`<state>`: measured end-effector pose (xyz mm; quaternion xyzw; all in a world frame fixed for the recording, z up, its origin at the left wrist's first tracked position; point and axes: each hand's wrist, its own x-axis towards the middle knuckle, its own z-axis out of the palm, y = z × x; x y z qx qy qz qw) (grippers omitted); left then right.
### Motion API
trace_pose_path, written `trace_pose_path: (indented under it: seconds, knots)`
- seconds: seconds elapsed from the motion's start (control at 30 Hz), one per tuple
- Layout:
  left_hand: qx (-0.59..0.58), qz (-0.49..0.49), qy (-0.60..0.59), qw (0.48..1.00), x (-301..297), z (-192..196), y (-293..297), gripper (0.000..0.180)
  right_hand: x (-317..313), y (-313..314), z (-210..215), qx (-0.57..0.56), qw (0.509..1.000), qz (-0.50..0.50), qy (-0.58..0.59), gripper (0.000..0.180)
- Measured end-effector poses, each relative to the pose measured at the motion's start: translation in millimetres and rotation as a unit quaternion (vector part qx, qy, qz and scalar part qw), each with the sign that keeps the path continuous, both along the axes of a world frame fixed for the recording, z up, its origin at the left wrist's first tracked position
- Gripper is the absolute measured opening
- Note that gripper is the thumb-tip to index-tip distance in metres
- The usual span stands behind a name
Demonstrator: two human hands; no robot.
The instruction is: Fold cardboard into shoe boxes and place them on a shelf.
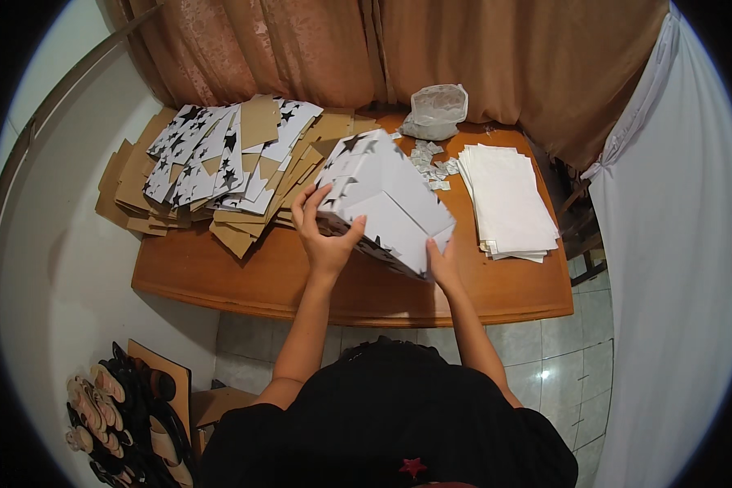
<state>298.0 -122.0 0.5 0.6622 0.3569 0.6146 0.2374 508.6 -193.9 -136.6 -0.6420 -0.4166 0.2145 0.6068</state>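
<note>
1. White star-printed cardboard box (pixel 386 203), partly folded, was held up over the middle of the wooden table (pixel 220 276), tilted, with its plain white faces turned toward the camera and black stars showing along its edges.
2. Left hand (pixel 325 236) gripped the box's near left corner, fingers spread up over the white face and thumb wrapped onto the side (a firm clasp, not a loose touch).
3. Right hand (pixel 441 264) was pressed against the box's lower right corner, mostly hidden behind it, so how its fingers closed could not be told.
4. Both hands were apart, one on each side, with the box between them and above them.
5. Just left of the box, a sprawling heap of flat star-printed cardboard blanks (pixel 220 159) lay on the table, brown backs and white printed fronts mixed.
6. To the right lay a neat stack of white sheets (pixel 506 199), well clear of the hands.
7. Behind the box sat small paper scraps (pixel 431 163) and a crumpled clear plastic bag (pixel 437 110), near the brown curtain (pixel 431 41).
</note>
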Motion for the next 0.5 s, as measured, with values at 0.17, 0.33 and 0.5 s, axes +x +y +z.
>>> trace_pose_path:
  seconds: [0.17,0.33,0.5]
  knots:
    - [0.216,-0.032,0.092,0.971,19.6,1.3,-14.2,0.062,5.5,-11.7,33.6,-0.249,0.942,0.156,0.162,0.070]
    - [0.298,-0.082,0.221,0.925,54.2,-24.8,-27.1,0.060,40.0,-21.1,63.0,-0.182,0.946,0.119,0.241,0.073]
    - [0.317,-0.154,0.306,0.884,96.8,-63.3,-44.3,0.065,57.1,-32.7,83.2,-0.238,0.923,0.096,0.286,0.087]
